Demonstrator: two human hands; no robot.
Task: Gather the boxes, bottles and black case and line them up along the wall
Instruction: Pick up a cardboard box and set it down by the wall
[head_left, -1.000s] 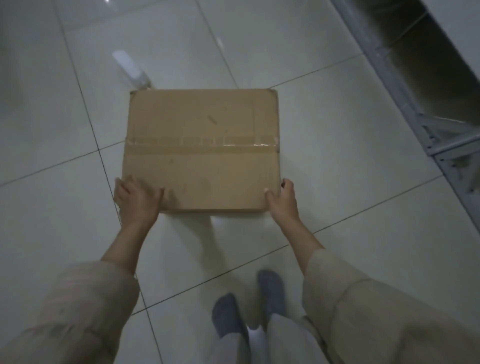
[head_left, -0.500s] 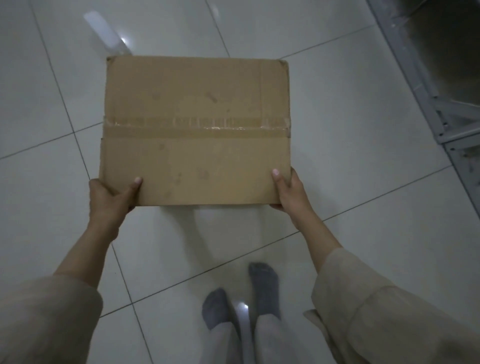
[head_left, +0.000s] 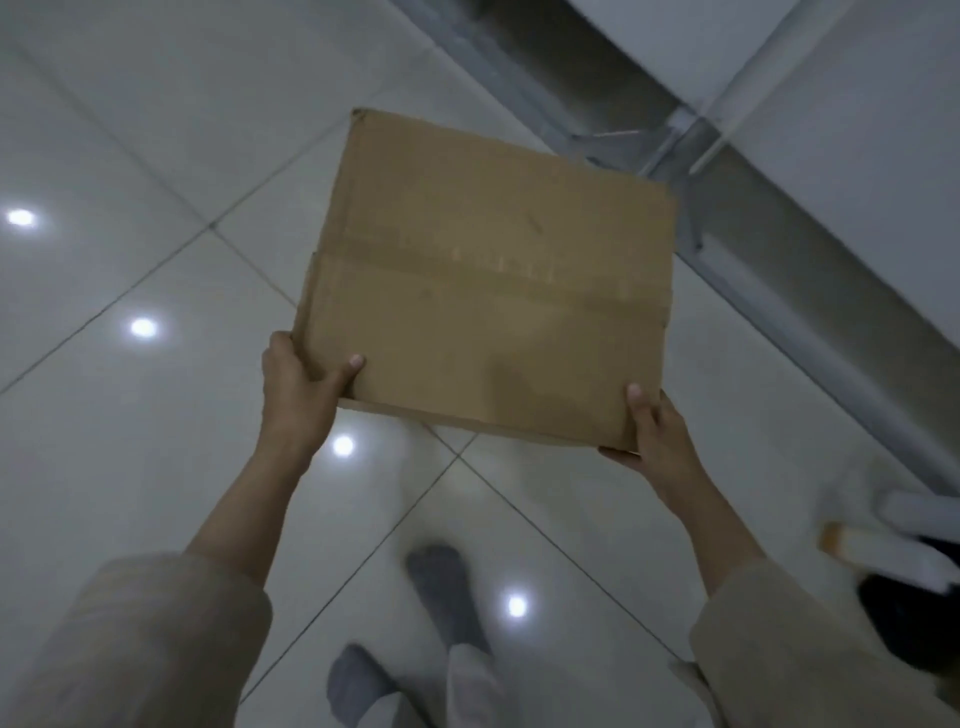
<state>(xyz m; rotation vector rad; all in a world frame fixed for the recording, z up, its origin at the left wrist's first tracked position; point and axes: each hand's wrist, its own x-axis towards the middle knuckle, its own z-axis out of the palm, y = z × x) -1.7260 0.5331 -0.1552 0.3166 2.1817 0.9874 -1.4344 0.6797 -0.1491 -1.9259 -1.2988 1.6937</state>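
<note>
A flat brown cardboard box with a taped seam across its top hangs in the air above the white tiled floor. My left hand grips its near left corner, thumb on top. My right hand grips the near right corner, thumb on top and fingers under the box. At the lower right edge of the view lie a white bottle with an orange cap and something black, both blurred.
A grey metal shelf frame runs diagonally from the top middle to the right edge, with a pale wall surface behind it. My grey-socked feet stand on the glossy tiles, which show bright light reflections.
The box has been lifted off the floor and carried to the right, toward the metal frame. My view has turned, and the bottle beyond the box has gone out of sight.
</note>
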